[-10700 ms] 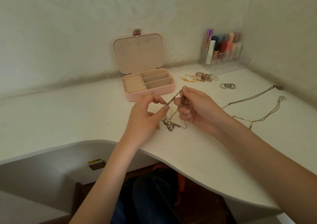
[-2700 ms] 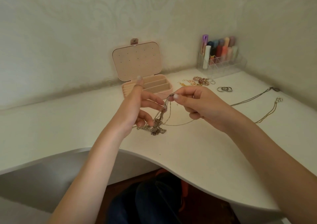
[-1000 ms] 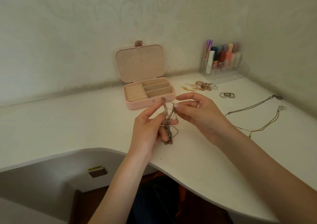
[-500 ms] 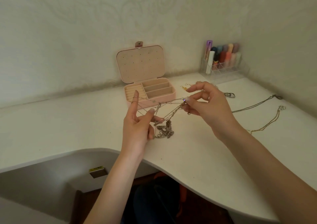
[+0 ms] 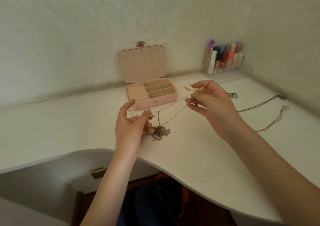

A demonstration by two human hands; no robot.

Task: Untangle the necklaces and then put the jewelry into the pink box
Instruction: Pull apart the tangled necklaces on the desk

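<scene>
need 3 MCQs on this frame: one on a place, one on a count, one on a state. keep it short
1. Where does the clear organizer stand?
A. back right corner of the desk
B. inside the pink box
C. at the desk's front edge

2. How many long compartments lie beside the ring rolls in the pink jewelry box?
A. one
B. three
C. five

3. What state is the chain between the hands in?
A. coiled in the box
B. flat on the desk
C. stretched in the air

Answers:
1. A: it stands against the wall at the far right.
2. B: three parallel slots show right of the rolls.
3. C: the left hand and right hand pull a thin chain taut above the desk, with the tangled necklaces lying below.
</scene>
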